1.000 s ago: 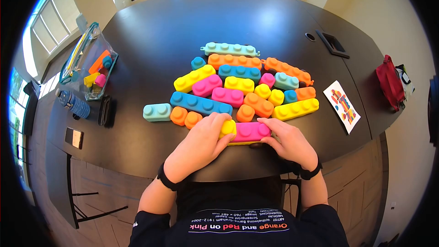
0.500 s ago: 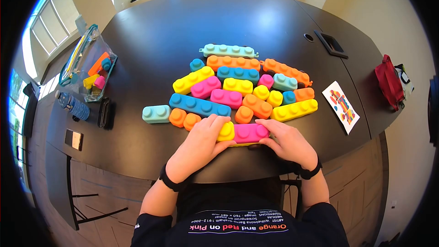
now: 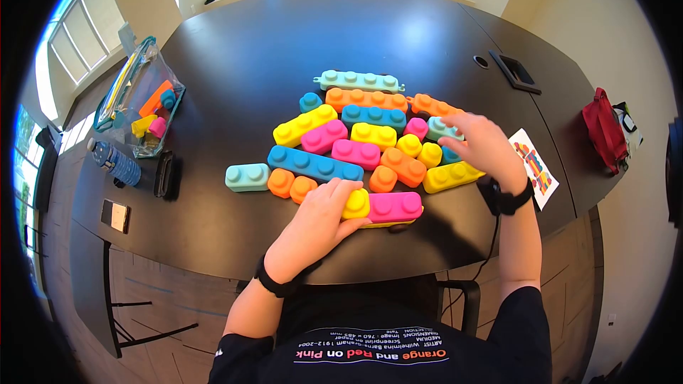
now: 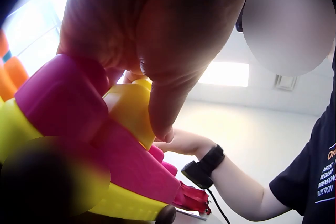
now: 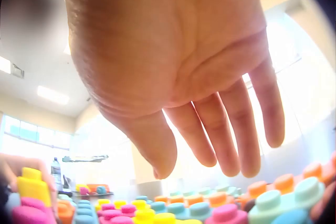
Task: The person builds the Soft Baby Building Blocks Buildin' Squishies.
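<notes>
Near the table's front edge, my left hand (image 3: 313,217) pinches a small yellow block (image 3: 356,204) between thumb and fingers. That block sits beside a pink block (image 3: 396,206) on a yellow wheeled base (image 4: 126,203). Another pink block (image 4: 63,95) shows on the base in the left wrist view. My right hand (image 3: 489,151) hovers over the right side of the spread-out blocks, fingers relaxed and apart, palm down, holding nothing. Closest to its fingertips is a light teal block (image 3: 440,126), partly hidden by the hand.
Many coloured blocks lie together mid-table, including a long blue block (image 3: 313,163) and a teal wheeled base (image 3: 359,81). A picture card (image 3: 525,141) lies right, beyond it a red bag (image 3: 605,128). A clear bag (image 3: 153,75), water bottle (image 3: 114,162) and phone (image 3: 115,215) are left.
My right hand has let go of the pink block's end and moved up and right, over the blocks. The left hand keeps its hold on the yellow block.
</notes>
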A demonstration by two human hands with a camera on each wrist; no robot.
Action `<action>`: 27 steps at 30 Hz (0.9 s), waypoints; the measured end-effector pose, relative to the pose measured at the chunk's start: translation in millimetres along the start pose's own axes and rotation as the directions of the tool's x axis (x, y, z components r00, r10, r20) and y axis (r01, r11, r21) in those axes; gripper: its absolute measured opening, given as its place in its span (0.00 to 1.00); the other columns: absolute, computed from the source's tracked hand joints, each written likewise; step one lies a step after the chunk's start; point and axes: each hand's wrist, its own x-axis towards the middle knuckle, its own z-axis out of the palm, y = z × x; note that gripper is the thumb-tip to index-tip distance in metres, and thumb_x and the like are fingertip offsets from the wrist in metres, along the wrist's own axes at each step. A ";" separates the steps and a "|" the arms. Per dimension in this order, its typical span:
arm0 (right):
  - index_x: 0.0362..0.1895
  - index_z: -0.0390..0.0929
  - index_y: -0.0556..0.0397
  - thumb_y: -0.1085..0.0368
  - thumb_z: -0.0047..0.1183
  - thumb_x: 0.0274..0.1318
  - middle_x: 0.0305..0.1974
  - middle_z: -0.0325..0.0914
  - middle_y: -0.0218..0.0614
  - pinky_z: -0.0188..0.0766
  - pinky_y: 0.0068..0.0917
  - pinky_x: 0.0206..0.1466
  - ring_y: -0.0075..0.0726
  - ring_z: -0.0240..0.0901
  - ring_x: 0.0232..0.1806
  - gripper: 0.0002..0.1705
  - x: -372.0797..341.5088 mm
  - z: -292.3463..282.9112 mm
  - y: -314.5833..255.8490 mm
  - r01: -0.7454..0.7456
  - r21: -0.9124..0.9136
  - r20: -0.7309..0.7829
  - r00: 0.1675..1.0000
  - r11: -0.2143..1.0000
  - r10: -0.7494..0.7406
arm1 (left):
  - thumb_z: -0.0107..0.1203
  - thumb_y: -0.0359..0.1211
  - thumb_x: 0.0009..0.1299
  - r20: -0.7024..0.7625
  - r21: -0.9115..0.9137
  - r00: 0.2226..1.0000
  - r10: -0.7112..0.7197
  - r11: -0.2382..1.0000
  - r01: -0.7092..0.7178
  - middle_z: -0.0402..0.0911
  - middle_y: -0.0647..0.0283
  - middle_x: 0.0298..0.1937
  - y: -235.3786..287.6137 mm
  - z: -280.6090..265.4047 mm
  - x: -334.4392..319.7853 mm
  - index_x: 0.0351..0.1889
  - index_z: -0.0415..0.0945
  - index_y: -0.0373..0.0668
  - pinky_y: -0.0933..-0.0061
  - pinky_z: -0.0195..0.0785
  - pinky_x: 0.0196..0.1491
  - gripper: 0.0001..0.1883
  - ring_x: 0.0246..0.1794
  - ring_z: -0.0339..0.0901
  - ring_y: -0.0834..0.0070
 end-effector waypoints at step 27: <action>0.54 0.84 0.55 0.61 0.68 0.64 0.45 0.86 0.42 0.79 0.37 0.49 0.46 0.86 0.46 0.18 -31.4 -6.1 -42.3 0.222 0.250 -0.099 0.974 0.943 -0.203 | 0.70 0.19 0.57 -0.113 0.392 0.955 -0.274 0.871 0.296 0.78 0.51 0.52 -108.4 -126.4 -50.8 0.58 0.76 0.39 0.57 0.75 0.55 0.29 0.53 0.78 0.45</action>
